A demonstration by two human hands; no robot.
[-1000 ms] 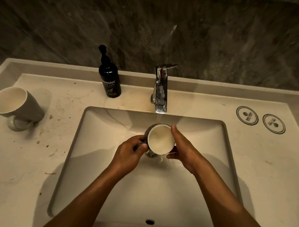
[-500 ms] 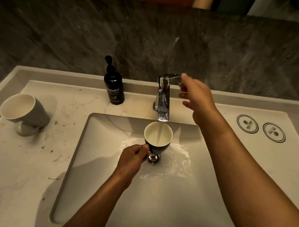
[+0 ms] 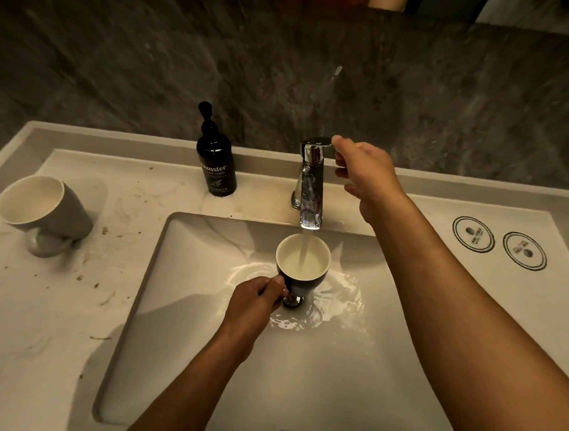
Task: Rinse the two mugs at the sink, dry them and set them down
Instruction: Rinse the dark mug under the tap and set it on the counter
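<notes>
Dark mug [image 3: 302,263] upright over the sink [image 3: 187,309], directly under the tap [image 3: 311,184], water streaming into its pale inside. Left hand [image 3: 251,303], grip closed round the handle at the mug's near-left side. Right hand [image 3: 365,173] up at the tap lever, fingertips touching it, grip loosely curled. Second mug [image 3: 39,209], grey, tilted on the counter [image 3: 60,319] at far left. Black hand-wash bottle [image 3: 216,160] standing left of the tap.

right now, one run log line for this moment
step: rinse | left hand: holds dark mug under stream | right hand: on faucet lever | grey mug: counter
</notes>
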